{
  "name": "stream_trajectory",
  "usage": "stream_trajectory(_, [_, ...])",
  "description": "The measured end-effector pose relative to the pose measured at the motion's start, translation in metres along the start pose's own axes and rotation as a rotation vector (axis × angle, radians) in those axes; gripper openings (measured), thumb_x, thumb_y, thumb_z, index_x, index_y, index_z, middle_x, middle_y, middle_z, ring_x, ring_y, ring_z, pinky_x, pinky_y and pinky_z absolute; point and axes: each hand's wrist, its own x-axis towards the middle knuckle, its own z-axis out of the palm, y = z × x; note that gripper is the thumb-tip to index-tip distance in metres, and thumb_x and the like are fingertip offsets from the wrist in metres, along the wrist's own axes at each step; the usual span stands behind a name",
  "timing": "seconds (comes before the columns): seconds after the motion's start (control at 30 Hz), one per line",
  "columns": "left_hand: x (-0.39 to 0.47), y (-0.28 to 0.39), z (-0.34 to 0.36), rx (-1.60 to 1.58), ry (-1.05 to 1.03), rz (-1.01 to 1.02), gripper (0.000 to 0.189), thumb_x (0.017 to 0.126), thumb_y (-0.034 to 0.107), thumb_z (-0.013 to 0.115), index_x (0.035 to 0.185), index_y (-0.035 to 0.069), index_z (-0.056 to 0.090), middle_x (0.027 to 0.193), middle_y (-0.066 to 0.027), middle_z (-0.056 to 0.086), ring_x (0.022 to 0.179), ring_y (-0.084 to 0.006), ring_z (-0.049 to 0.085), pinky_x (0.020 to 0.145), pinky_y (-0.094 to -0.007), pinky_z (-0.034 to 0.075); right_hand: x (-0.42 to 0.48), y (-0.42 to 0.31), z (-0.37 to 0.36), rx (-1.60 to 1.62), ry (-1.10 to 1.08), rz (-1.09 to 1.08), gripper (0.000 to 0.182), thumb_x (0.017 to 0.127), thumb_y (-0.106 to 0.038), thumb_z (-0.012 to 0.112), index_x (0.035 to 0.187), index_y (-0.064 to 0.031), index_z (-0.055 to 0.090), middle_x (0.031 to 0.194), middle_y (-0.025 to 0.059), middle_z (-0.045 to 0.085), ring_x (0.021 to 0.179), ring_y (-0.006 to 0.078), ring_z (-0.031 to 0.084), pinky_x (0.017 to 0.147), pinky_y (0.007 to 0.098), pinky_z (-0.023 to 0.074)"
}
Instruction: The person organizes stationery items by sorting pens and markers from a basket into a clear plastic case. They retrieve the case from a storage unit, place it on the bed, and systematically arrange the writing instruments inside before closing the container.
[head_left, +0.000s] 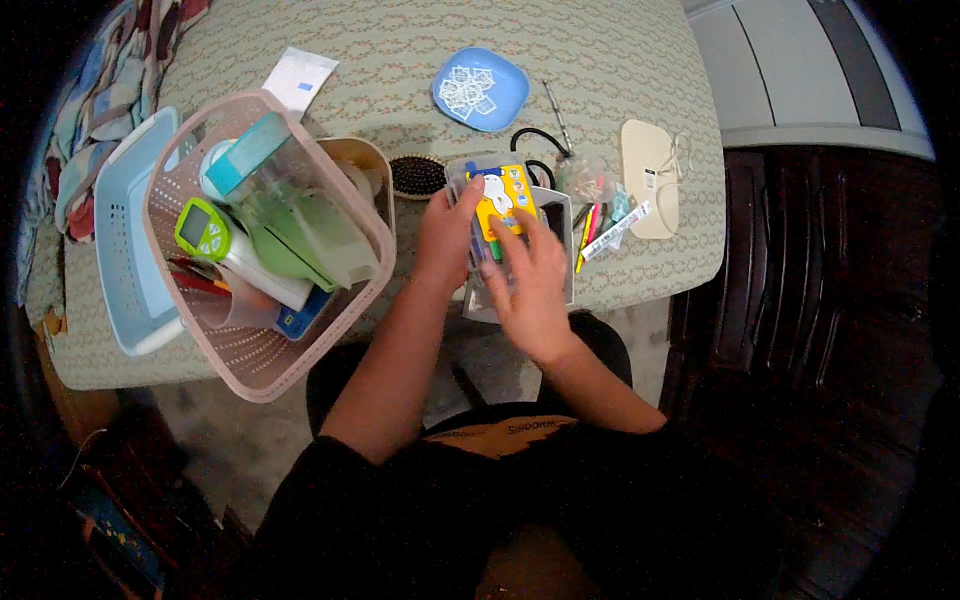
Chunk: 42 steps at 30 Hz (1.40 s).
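Observation:
My left hand (442, 244) grips a clear plastic case (456, 174) by its left side, thumb on the front. The case has a yellow label (506, 191) with a white cartoon figure, and coloured pieces show through below. My right hand (529, 281), slightly blurred, spreads its fingers over the front of the case and hides part of it. Behind that hand, an open white box (568, 277) with a dark inside sits at the table edge. Black cords (536, 133) curve out just beyond the case.
A pink basket (255, 386) holds a green-lidded device, a clear green container and a cup; a blue basket (112, 262) lies behind it. A hairbrush (418, 176), blue plate (514, 90) of white grid pieces, pens (581, 247) and a cream pouch (643, 150) share the table (375, 67).

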Motion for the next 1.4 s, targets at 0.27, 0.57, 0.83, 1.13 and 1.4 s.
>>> stream_trajectory(0.27, [-0.007,0.003,0.008,-0.029,-0.183,0.152,0.033,0.096,0.03,0.061,0.109,0.0,0.059,0.102,-0.0084,0.066,0.085,-0.0126,0.063,0.076,-0.029,0.052,0.013,0.04,0.002,0.9,0.019,0.492,0.053,0.091,-0.02,0.068,0.131,0.0057,0.045,0.123,0.0181,0.058,0.111,0.0208,0.057,0.098,0.0341,0.0438])
stream_trajectory(0.57, [-0.011,0.003,0.013,-0.226,-0.504,0.007,0.053,0.103,0.043,0.039,0.136,0.002,0.044,0.125,-0.0084,0.057,0.113,-0.0192,0.057,0.1,-0.0374,0.044,0.014,0.047,-0.018,1.744,-0.195,0.811,0.042,0.1,-0.039,0.05,0.123,-0.0042,0.056,0.111,0.0078,0.066,0.099,0.0179,0.065,0.084,0.0344,0.0549])
stream_trajectory(0.83, [-0.016,0.002,0.007,-0.345,-0.609,-0.1,0.068,0.097,0.054,0.045,0.143,0.004,0.035,0.131,-0.0143,0.053,0.12,-0.0249,0.054,0.102,-0.0411,0.045,0.012,0.034,-0.022,1.607,-0.262,0.872,0.041,0.098,-0.035,0.057,0.123,-0.003,0.056,0.11,0.0065,0.067,0.092,0.0154,0.066,0.08,0.0316,0.0549])
stream_trajectory(1.13, [-0.019,0.012,0.006,-0.413,-0.534,-0.015,0.094,0.082,0.076,0.047,0.14,0.002,0.04,0.132,-0.017,0.054,0.117,-0.0303,0.057,0.099,-0.0454,0.048,0.008,-0.003,-0.05,0.368,0.159,-0.033,0.073,0.074,-0.026,0.081,0.133,-0.0022,0.044,0.133,0.0184,0.045,0.124,0.0348,0.045,0.102,0.043,0.0382])
stream_trajectory(1.4, [-0.023,0.017,0.006,-0.495,-0.593,0.059,0.08,0.087,0.069,0.048,0.136,0.006,0.043,0.126,-0.0136,0.057,0.112,-0.0262,0.06,0.095,-0.0429,0.051,0.006,-0.006,-0.049,0.322,0.135,-0.105,0.071,0.072,-0.019,0.078,0.134,-0.0044,0.045,0.135,0.021,0.044,0.125,0.0383,0.044,0.105,0.0453,0.0359])
